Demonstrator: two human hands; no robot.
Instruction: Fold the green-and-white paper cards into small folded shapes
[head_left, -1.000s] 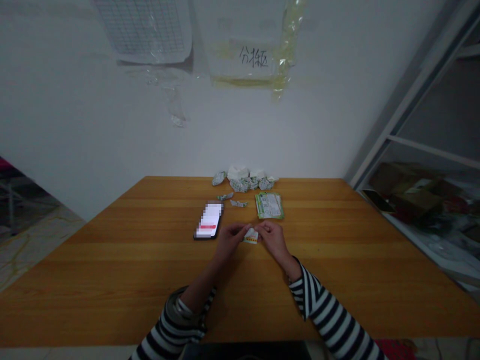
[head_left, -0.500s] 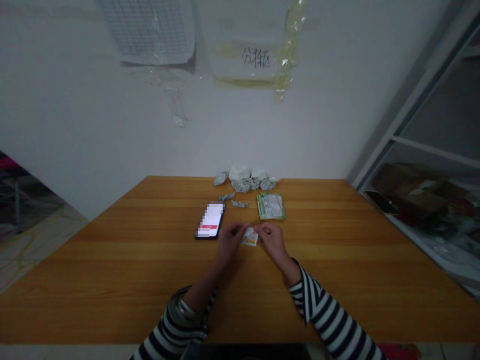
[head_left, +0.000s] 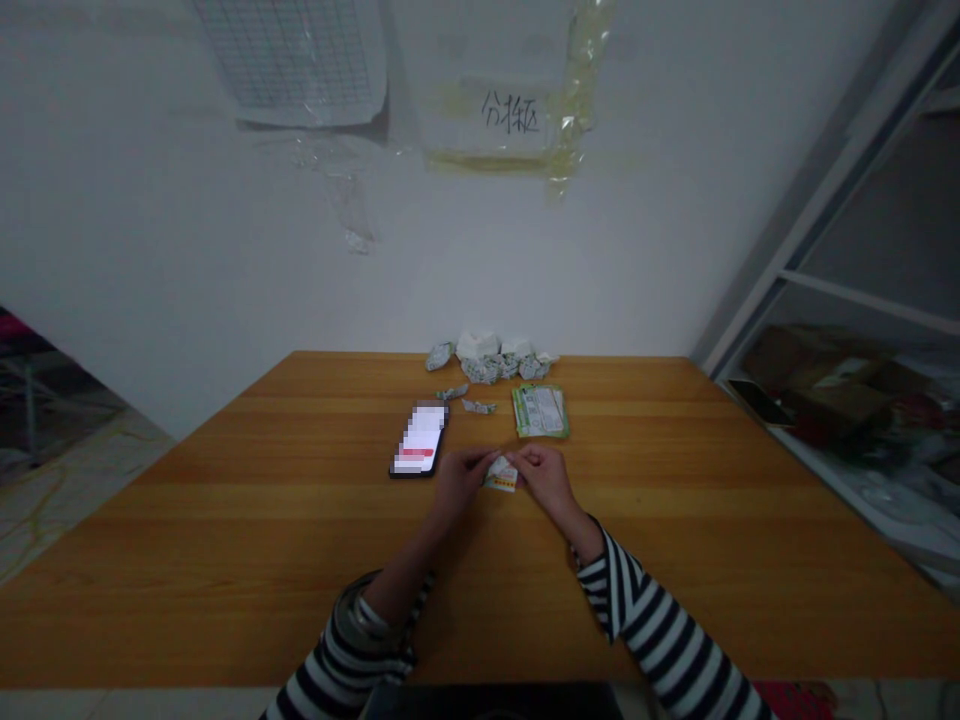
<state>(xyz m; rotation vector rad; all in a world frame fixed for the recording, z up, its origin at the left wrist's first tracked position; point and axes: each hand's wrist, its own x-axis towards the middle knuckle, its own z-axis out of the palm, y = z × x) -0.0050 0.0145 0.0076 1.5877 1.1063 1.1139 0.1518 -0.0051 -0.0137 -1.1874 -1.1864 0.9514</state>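
Note:
Between my two hands is a small white paper packet [head_left: 502, 474] with orange and yellow print along its lower edge. My left hand [head_left: 459, 478] pinches its upper left part with thumb and fingers. On the other side, my right hand [head_left: 546, 473] pinches the upper right corner. The fingertips nearly meet at the top and hide some of the packet. A phone [head_left: 420, 440] with a lit screen lies just left of my left hand. Beyond my right hand rests a stack of green and white printed packets [head_left: 541, 411].
Several crumpled printed wrappers [head_left: 481, 368] lie at the back of the wooden table [head_left: 300, 560], near the wall. Two torn strips [head_left: 478, 407] sit in front of them. A shelf with cardboard boxes [head_left: 832, 370] stands to the right.
Both hands keep their pinch on the packet, and its printed face shows slightly more. The view has shifted very slightly; nothing else has visibly moved.

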